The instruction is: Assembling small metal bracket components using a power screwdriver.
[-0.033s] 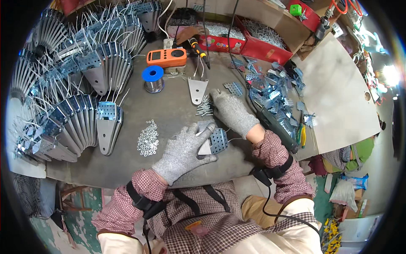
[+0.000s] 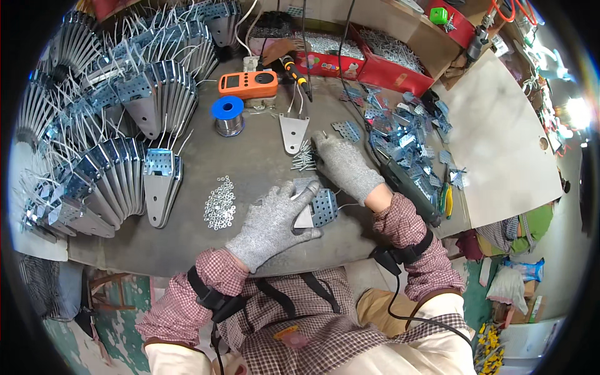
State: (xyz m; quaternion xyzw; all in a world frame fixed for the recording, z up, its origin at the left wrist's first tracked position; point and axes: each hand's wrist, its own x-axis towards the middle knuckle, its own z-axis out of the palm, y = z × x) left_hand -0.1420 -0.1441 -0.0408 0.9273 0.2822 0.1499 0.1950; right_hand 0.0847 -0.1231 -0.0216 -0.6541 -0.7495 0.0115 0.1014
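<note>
Grey gloves: both of my hands wear knit grey gloves over checked sleeves, at the near edge of the workbench (image 2: 262,150).
Left hand (image 2: 272,225): laid flat with fingers spread, pressing down on a metal bracket (image 2: 319,206); it pins the piece rather than gripping it.
Right hand (image 2: 344,165): stretched out toward 11 o'clock, fingers fairly close together, fingertips at a small heap of screws (image 2: 303,159); I cannot tell whether one is pinched yet.
Bracket place: near the front of the bench, just at 5 o'clock of the screws and partly under my left palm.
Bracket heading: its perforated end shows at 3 o'clock of my left hand; the plain end is hidden under the glove. I judge the long axis runs roughly 9 to 3 o'clock, slightly tilted.
Doing it well: I should keep the left palm steady so the bracket does not slide, and pick a single screw from the heap's edge with thumb and forefinger rather than rake the pile.
Risk: gloved fingertips are clumsy, so two screws may lift together.
Nearby: a patch of small washers (image 2: 220,203) at 9 o'clock of my left hand; another plate (image 2: 292,132) lies just beyond the screws, narrow end toward me; a blue-topped wire spool (image 2: 227,114) and an orange meter (image 2: 248,83) sit farther back.
</note>
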